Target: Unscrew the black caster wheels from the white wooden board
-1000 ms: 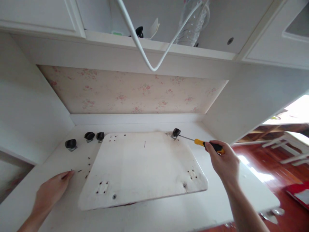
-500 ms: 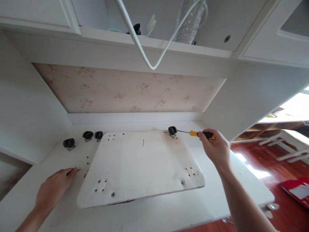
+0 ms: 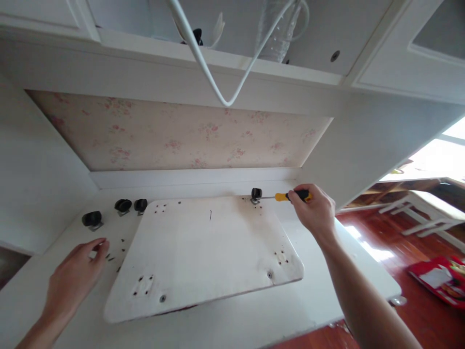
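My right hand [image 3: 315,211] is closed around a yellow-and-black screwdriver [image 3: 281,197]. The shaft points left, its tip at a black caster wheel [image 3: 256,193] on the far right corner of a white board [image 3: 214,247]. Screw holes mark the board's other corners. At the left, my left hand [image 3: 74,274] is raised with thumb and forefinger loosely curved and a gap between them; I see nothing held there. Small dark screws [image 3: 111,258] lie on the white surface just right of it. Beyond that hand stand three loose casters [image 3: 123,206].
A white cable [image 3: 228,103] hangs in a loop from the shelf above, near a clear plastic bottle [image 3: 272,36]. Side panels [image 3: 366,140] enclose the white desktop [image 3: 203,325]. On the floor at right are a white stool [image 3: 425,208] and a red tray [image 3: 436,276].
My left hand has lifted off the surface and its fingers have loosened; the screws it held now appear to lie there. The screwdriver stays at the caster, which has turned slightly. The view has shifted.
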{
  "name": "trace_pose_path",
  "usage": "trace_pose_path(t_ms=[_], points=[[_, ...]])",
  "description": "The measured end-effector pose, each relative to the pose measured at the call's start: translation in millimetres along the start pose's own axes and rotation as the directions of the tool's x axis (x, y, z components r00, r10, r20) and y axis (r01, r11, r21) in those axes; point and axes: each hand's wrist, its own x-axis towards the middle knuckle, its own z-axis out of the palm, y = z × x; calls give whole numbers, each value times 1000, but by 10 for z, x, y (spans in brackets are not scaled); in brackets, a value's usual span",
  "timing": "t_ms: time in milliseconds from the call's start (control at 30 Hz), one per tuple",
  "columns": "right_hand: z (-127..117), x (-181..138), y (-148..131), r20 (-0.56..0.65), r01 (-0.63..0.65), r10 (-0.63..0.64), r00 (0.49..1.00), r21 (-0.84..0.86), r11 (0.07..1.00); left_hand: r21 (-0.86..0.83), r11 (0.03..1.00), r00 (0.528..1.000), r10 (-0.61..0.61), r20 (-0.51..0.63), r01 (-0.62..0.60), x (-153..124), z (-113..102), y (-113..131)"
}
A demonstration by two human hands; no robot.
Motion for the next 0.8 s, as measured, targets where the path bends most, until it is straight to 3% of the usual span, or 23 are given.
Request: trace_pose_path(t_ms=[67,200,400,567,800], points=[[35,25,-21,4,15,-15,1000,-2,1000,-60,998,1000,24,-4,-24,-28,-109,293],[42,49,-36,8,27,-27,1000,14,1000,-182,963,980,195,-39,-199,-161,-299,940],[-41,173,20,53,55,-52,997,-64,996,-367,834,903,429,-38,-411,-451,-271,1579],[13,323,83,140,45,-28,990,-121,992,-435,809,908,416,-52,-396,-618,-122,1666],[124,428,114,237,49,-11,972,-156,987,-424,856,951,306,-44,-295,-791,-34,1287]])
